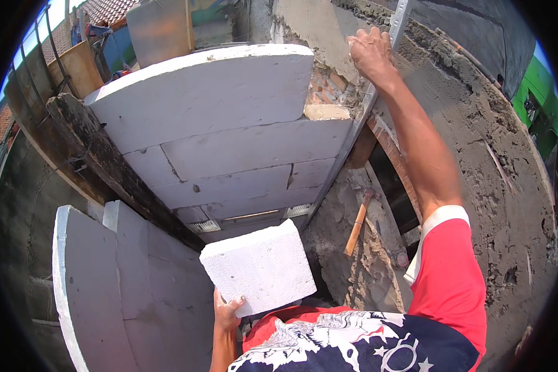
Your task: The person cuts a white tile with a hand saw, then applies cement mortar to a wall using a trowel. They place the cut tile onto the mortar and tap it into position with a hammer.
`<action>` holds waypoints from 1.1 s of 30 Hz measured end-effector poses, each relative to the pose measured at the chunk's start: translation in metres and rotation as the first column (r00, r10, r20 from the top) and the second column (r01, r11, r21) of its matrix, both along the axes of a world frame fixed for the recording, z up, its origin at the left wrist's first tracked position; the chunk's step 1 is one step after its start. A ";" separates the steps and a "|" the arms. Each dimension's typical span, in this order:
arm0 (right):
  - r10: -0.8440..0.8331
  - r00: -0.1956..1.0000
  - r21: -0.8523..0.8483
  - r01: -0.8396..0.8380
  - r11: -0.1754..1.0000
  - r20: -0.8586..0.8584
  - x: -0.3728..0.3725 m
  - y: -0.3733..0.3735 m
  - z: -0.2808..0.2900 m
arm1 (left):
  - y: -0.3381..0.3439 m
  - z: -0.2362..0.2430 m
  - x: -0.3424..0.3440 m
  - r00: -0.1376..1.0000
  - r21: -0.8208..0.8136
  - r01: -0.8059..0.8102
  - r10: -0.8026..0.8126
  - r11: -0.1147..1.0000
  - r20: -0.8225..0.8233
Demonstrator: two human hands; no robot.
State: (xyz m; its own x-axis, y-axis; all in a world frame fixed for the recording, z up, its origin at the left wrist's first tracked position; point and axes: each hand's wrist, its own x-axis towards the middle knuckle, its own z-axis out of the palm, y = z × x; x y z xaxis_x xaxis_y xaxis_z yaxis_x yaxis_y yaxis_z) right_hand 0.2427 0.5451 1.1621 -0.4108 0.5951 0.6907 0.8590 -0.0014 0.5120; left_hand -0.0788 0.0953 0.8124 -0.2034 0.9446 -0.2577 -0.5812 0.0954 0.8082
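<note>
My left hand (pixel 226 304) holds a white lightweight block (pixel 257 266) by its lower left corner, just above my shirt. My right hand (pixel 372 56) is raised to the upper right, fingers curled round an upright metal bar (pixel 397 23) beside the block wall. That wall (pixel 223 149) has stacked courses, a step at its top right and broken brickwork showing behind. A hammer with a wooden handle (pixel 356 226) lies on a rough, mortar-crusted surface below my right forearm.
Another block wall (pixel 90 279) stands at lower left. A dark, weathered timber post (pixel 118 161) leans along the main wall's left. Rough cement render (pixel 496 211) covers the right side. Boards, rods and a tiled roof (pixel 102 12) show at upper left; a green wall (pixel 536 99) at far right.
</note>
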 end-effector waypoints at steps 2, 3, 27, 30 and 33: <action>-0.104 0.978 -0.146 0.132 0.981 0.182 -0.002 0.024 0.010 | -0.018 -0.019 -0.007 0.999 -0.041 -0.038 0.037 0.998 -0.026; -0.155 0.946 -0.204 0.218 0.954 0.285 0.002 0.031 0.014 | -0.023 -0.020 -0.006 0.998 -0.054 -0.052 0.053 0.997 0.018; -0.070 0.928 -0.445 0.241 0.862 0.366 0.036 0.048 0.034 | -0.060 -0.038 -0.041 0.948 -0.122 -0.242 0.261 0.963 0.181; -0.048 0.873 -0.306 0.221 0.926 0.485 0.032 0.049 0.030 | -0.061 -0.049 -0.038 0.954 -0.103 -0.202 0.219 0.974 0.206; -0.069 0.887 -0.322 0.237 0.916 0.457 0.020 0.044 0.033 | -0.060 -0.037 -0.032 0.958 -0.121 -0.215 0.234 0.969 0.164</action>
